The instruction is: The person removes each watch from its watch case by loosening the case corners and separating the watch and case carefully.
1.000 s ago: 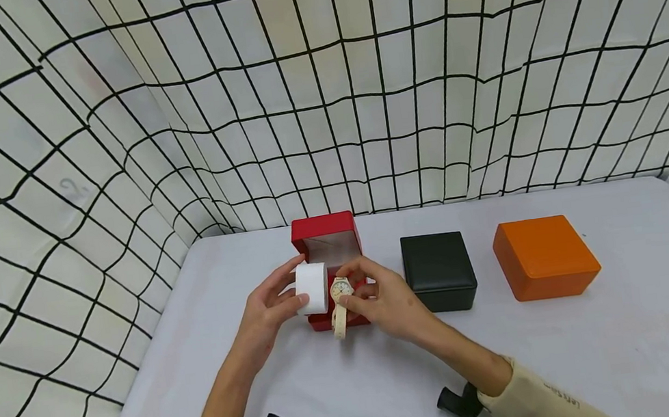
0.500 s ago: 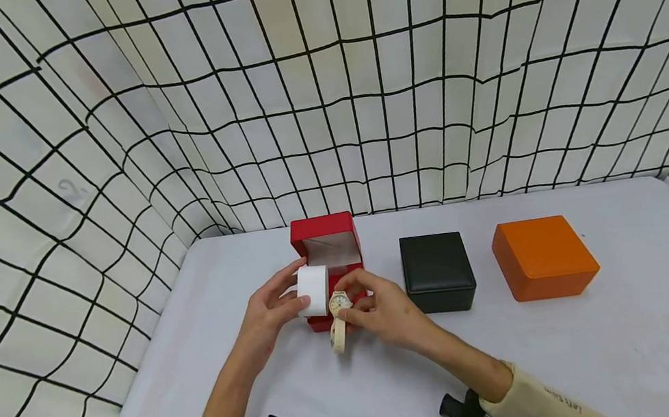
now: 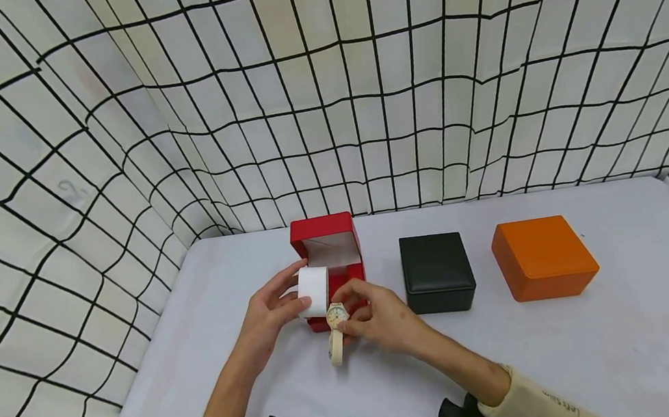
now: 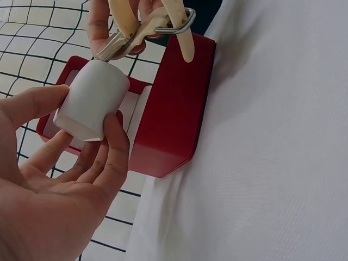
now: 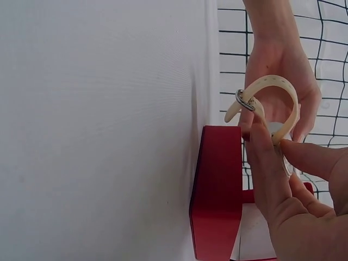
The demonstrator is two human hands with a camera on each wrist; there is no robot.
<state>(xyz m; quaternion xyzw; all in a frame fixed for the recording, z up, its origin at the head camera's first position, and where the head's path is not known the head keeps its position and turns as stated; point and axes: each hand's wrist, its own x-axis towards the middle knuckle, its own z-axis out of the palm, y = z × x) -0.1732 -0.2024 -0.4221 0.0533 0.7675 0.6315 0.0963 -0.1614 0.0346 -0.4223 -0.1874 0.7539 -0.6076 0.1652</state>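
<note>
My left hand (image 3: pixel 269 316) pinches a white watch cushion (image 3: pixel 314 291) between thumb and fingers, over the left part of an open red watch box (image 3: pixel 324 227). In the left wrist view the cushion (image 4: pixel 93 98) is a rounded, empty-looking roll held off the box. With thumb and fingertips my right hand (image 3: pixel 380 317) holds a cream-strapped wristwatch (image 3: pixel 337 315) by its case, dial facing up. The strap hangs toward the front edge of the box. In the right wrist view the strap (image 5: pixel 274 81) forms a buckled loop with a silver buckle (image 5: pixel 244 100).
A closed black box (image 3: pixel 437 272) stands right of the red one, and a closed orange box (image 3: pixel 544 257) farther right. All stand on a white-covered table (image 3: pixel 356 398). A black grid net (image 3: pixel 383 93) over white panels rises behind and at the left.
The watch has moved toward me and slightly left with my right hand, away from the red box's middle. My left hand and the cushion have shifted only slightly.
</note>
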